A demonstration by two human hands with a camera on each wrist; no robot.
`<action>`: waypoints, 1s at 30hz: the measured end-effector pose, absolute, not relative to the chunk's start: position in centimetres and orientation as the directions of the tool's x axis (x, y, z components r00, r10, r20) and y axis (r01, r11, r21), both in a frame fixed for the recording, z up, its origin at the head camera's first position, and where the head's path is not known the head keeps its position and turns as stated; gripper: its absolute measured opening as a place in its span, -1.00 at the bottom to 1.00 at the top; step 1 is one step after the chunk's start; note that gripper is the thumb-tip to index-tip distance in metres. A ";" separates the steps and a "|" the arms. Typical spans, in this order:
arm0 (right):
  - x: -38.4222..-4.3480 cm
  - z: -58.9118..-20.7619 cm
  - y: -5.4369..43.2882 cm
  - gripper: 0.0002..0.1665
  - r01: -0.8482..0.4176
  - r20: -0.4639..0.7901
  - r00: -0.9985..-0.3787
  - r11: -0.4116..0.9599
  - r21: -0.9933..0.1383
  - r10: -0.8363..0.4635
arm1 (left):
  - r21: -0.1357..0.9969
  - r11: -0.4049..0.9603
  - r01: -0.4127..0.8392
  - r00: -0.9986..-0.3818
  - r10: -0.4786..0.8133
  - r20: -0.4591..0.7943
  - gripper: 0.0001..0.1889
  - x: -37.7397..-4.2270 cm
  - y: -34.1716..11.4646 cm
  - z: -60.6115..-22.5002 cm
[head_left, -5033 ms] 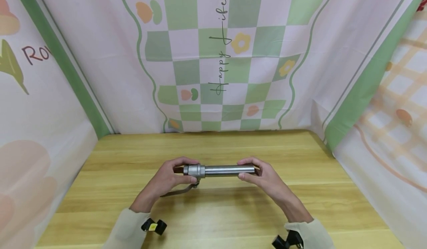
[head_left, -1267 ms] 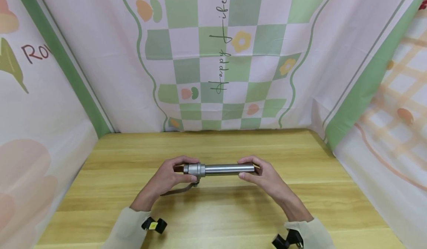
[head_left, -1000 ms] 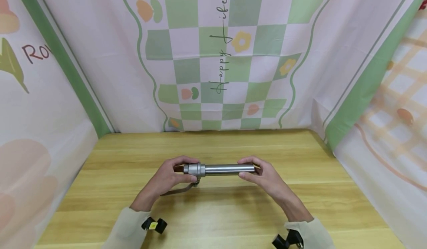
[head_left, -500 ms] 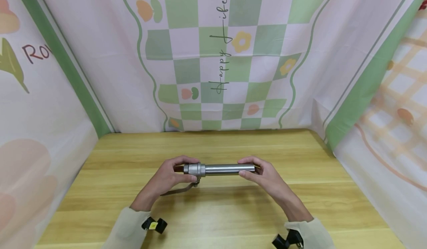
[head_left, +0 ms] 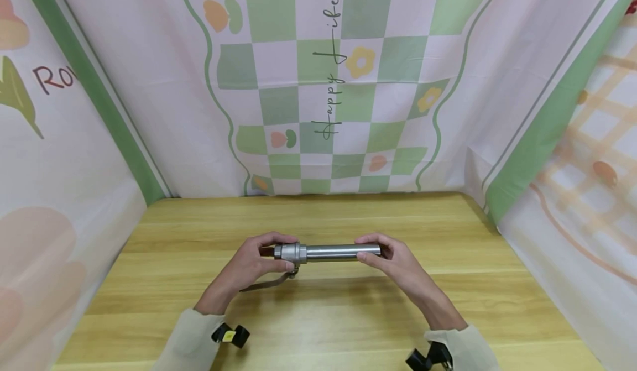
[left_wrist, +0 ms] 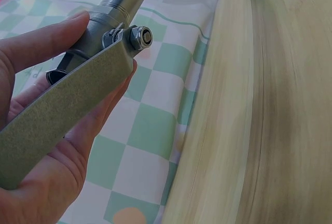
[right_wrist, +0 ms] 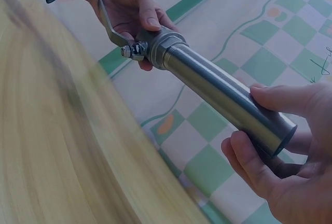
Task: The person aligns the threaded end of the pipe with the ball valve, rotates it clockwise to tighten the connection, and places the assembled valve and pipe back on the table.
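Note:
A metal ball valve [head_left: 290,253] and a smooth steel pipe [head_left: 330,252] are joined end to end and held level above the table. My left hand [head_left: 249,257] grips the valve body, thumb on the near side and fingers on the far side. The valve's flat lever handle [left_wrist: 72,99] runs back along that hand, with a nut [left_wrist: 141,37] at its pivot. My right hand [head_left: 393,257] grips the pipe's free end between thumb and fingers. In the right wrist view, threads show where the pipe [right_wrist: 223,92] meets the valve [right_wrist: 158,47].
The wooden table [head_left: 318,327] spreads below the hands. Behind it hangs a checked green and white cloth [head_left: 318,100], with printed curtains [head_left: 74,155] at both sides. Each sleeve carries a black wrist camera [head_left: 231,336].
Over the last second my right thumb and fingers have shifted slightly on the pipe's end. The left hand and the valve stay in the same place.

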State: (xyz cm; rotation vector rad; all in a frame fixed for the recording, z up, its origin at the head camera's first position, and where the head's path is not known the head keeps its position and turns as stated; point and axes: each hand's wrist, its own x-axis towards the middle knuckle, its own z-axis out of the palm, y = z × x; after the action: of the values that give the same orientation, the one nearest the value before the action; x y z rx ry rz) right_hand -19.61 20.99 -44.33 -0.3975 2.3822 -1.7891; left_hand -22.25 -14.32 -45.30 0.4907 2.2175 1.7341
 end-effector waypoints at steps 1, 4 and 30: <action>-19.6 -44.3 21.0 -0.58 -0.127 0.048 -0.957 0.261 -0.957 -0.288 | 0.971 0.221 0.092 -0.902 0.431 -0.013 -0.51 -22.2 -14.3 -45.3; -19.6 -44.3 20.9 -0.58 -0.124 0.048 -0.958 0.257 -0.958 -0.283 | 0.971 0.221 0.094 -0.902 0.432 -0.012 -0.51 -22.2 -14.3 -45.3; -19.7 -44.3 20.8 -0.55 -0.063 0.005 -0.968 0.224 -0.973 -0.251 | 0.971 0.219 0.096 -0.899 0.439 -0.010 -0.51 -22.2 -14.2 -45.4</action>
State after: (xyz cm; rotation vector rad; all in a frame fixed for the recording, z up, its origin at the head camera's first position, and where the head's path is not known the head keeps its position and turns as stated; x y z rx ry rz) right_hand -19.65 20.78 -44.29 -0.3024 2.3339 -1.8428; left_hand -22.19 -14.18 -45.37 0.5026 2.2146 1.7308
